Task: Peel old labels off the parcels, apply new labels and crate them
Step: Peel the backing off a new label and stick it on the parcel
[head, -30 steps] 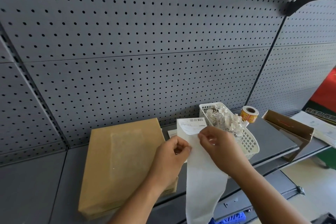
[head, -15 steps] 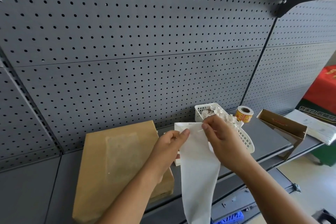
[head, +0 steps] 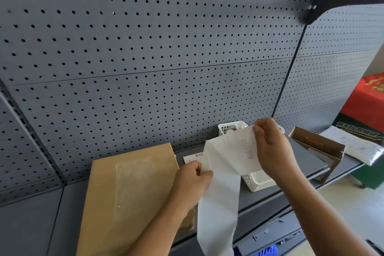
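- The right hand (head: 270,147) has gone up and off to the right since half a second ago, and the new label (head: 243,152) has come away from the paper strip (head: 220,203) with it.
- The two hands were close together at the top of the strip before. Now there is a gap between them, and the label is stretched across it.
- I think this means the label is nearly free and will soon be ready to stick on.
- The right hand's grip is a pinch on the top corner of the label, and the label hangs just left of the fingers.
- The left hand (head: 191,181) has its grip curled round the left edge of the strip. The rest of the strip hangs down past the near edge of the shelf (head: 307,160).
- The brown parcel (head: 128,193) lies flat on the shelf, to the left of both hands and partly under the left arm. A pale patch shows on its top, and no label is on it yet.
- A white basket (head: 259,183) sits behind the label, on the far right side.
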The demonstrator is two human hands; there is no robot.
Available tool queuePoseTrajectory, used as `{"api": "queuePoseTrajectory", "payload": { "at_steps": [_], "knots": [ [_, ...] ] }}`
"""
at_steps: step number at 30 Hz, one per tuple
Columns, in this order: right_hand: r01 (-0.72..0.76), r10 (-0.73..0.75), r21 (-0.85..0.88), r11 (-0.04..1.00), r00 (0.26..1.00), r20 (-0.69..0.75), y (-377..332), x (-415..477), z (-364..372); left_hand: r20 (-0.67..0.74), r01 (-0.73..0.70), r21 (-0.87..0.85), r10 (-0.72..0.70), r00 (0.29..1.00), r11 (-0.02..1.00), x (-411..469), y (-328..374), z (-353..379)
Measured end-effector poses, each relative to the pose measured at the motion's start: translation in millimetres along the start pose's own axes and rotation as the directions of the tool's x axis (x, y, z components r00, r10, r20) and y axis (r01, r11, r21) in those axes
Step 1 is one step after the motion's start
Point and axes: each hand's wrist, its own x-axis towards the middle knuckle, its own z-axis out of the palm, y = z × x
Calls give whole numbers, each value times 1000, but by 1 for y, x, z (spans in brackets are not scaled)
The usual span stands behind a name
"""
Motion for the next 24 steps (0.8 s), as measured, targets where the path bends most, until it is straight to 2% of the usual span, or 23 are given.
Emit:
{"api": "queuePoseTrajectory", "payload": {
  "at_steps": [3,7,12,16,21,24],
  "knots": [
    [25,-24,15,1000,999,-25,-4,6,-7,16,17,50,-18,1000,999,2,-2,-1],
    [144,-143,-10,990,989,44,-12,5,-11,119,75,-200,-51,992,977,4,12,-3],
    [230,-222,-29,973,960,172,-20,-2,-11,111,-6,-288,40,993,957,16,27,-1],
    [228,-227,-41,973,973,37,-21,2,-17,77,-38,-266,61,995,963,20,25,7],
    [191,-194,-40,981,975,-108,-22,8,-30,14,13,-181,-11,1000,983,22,14,14],
    [209,-207,-13,978,956,-206,-26,11,-35,-36,26,-39,-27,999,999,28,10,16]
  ]
}}
